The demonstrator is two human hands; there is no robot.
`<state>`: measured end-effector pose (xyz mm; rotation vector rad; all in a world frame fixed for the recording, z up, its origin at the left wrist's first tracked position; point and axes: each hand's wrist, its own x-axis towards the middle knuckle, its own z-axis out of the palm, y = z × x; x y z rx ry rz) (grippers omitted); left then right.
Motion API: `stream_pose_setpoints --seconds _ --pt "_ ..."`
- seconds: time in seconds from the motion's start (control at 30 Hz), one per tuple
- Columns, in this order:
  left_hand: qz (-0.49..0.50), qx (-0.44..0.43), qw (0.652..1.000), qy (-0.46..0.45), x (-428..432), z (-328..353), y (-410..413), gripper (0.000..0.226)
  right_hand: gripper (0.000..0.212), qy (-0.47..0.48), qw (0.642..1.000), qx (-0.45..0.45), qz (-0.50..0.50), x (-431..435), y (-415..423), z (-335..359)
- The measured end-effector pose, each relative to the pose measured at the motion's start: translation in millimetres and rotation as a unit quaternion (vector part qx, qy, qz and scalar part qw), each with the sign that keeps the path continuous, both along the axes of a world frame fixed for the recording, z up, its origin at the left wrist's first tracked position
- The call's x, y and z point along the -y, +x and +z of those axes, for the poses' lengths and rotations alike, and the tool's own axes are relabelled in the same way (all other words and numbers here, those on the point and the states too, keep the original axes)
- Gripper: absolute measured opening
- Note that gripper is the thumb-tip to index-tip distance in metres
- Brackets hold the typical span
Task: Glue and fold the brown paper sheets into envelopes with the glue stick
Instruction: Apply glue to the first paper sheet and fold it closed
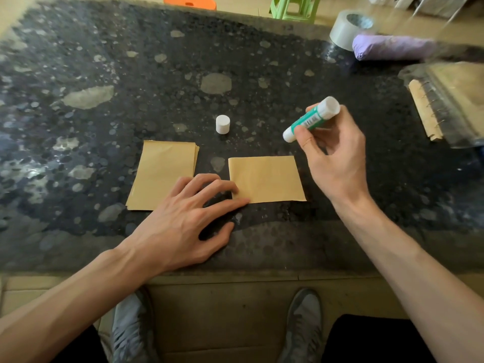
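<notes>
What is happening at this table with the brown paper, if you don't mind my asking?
A person is working on brown paper envelopes. The left hand presses on the near left corner of a single sheet lying flat on the table. The right hand holds the green glue stick in the air beyond that sheet. The white cap stands apart on the table, and a stack of sheets lies to the left.

Nothing legible anywhere — the glue stick [311,119] carries a white label panel with dark print, but it is too small and blurred to read.
</notes>
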<state>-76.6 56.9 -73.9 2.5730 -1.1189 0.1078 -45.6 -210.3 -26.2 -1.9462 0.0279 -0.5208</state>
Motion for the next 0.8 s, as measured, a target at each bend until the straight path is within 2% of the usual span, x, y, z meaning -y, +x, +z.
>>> stream_pose_setpoints --seconds 0.07,0.13,0.33,0.43,0.57,0.8 --pt "0.0 0.0 1.0 0.002 -0.3 -0.3 -0.2 0.05 0.026 0.038 0.999 -0.026 0.021 -1.9 -4.2 1.5" --pt "0.0 0.003 1.0 0.001 -0.5 -0.6 -0.5 0.05 0.027 0.035 0.996 -0.052 0.056 -5.2 -9.2 0.4" --pt "0.003 0.002 1.0 -0.004 -0.5 -1.0 0.7 0.052 0.035 -0.12 0.977 -0.117 0.131 -5.3 -20.1 -9.5" --pt "0.004 0.004 1.0 -0.005 -0.7 -1.0 0.6 0.052 0.037 -0.167 0.965 -0.134 0.153 -4.2 -21.8 -8.6" --pt "0.004 0.008 1.0 -0.004 -0.2 -0.6 0.2 0.052 0.033 -0.196 0.957 -0.143 0.161 -3.8 -21.5 -5.9" --pt "0.006 0.0 1.0 0.02 -0.1 0.3 0.1 0.053 0.045 -0.237 0.959 -0.12 0.102 -8.8 -24.8 -12.4"
